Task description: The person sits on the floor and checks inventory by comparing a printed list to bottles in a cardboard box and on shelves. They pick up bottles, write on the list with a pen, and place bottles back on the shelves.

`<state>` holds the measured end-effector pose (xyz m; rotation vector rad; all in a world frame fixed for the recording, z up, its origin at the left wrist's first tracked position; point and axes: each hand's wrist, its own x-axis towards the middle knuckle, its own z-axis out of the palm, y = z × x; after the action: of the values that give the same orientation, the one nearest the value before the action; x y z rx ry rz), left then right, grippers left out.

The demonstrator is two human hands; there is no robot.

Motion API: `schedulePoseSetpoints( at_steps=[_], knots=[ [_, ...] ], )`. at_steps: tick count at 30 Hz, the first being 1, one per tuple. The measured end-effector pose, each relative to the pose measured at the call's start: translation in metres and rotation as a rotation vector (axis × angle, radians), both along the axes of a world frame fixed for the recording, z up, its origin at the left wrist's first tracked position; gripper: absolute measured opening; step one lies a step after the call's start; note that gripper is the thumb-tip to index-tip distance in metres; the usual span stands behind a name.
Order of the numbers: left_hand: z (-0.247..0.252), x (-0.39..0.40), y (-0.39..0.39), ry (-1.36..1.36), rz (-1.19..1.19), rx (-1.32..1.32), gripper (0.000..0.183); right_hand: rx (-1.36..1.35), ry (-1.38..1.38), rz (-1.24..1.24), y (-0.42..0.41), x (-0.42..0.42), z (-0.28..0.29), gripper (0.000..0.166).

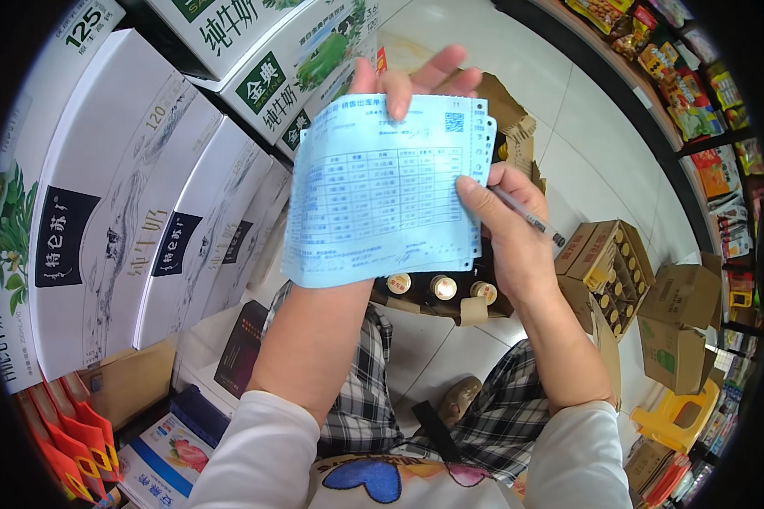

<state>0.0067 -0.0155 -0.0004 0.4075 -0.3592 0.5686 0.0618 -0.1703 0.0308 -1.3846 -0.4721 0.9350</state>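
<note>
A stack of light blue printed forms (382, 203) with punched right edges is held up in front of me. My left hand (414, 83) supports it from behind, with fingers showing over the top edge and one finger on the front; the palm is hidden. My right hand (516, 216) pinches the right edge, thumb on the front. A dark-tipped pen (528, 216) lies in the same right hand, pointing down to the right. Beneath the forms stands an opened cardboard box of bottles (444, 287) with pale caps, partly covered by the paper and hands.
Milk cartons (159, 210) are stacked at the left. An open box of capped bottles (601, 273), an opened cardboard box (675, 324) and a yellow plastic stool (678, 417) stand at the right. Shelves of packaged snacks (675, 83) line the right side. Red bags (70, 432) are at the lower left.
</note>
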Motion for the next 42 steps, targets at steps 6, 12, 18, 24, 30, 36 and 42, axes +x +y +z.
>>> schedulePoseSetpoints(
  at_steps=[6, 12, 18, 24, 30, 36, 42],
  knots=[
    [-0.017, -0.01, 0.035, -0.033, 0.142, 0.039, 0.054, 0.026, 0.046, -0.08, -0.008, 0.02, -0.001, 0.012],
    [-0.021, -0.021, 0.042, 0.052, 0.287, 0.006, 0.052, 0.001, -0.007, -0.114, -0.014, 0.031, -0.005, 0.013],
    [-0.013, -0.021, 0.034, 0.02, 0.242, -0.021, 0.049, 0.013, -0.012, -0.118, -0.015, 0.03, -0.003, 0.013],
    [-0.006, -0.023, 0.027, 0.077, 0.243, -0.057, 0.047, -0.029, -0.023, -0.117, -0.015, 0.029, -0.003, 0.013],
    [-0.004, -0.023, 0.025, 0.068, 0.21, -0.083, 0.047, -0.014, -0.029, -0.116, -0.015, 0.03, -0.003, 0.012],
    [-0.003, -0.022, 0.025, 0.073, 0.208, -0.085, 0.048, 0.002, -0.044, -0.112, -0.017, 0.031, -0.005, 0.013],
    [-0.001, -0.021, 0.022, 0.056, 0.2, -0.096, 0.048, 0.017, -0.044, -0.106, -0.018, 0.031, -0.007, 0.013]
  ],
)
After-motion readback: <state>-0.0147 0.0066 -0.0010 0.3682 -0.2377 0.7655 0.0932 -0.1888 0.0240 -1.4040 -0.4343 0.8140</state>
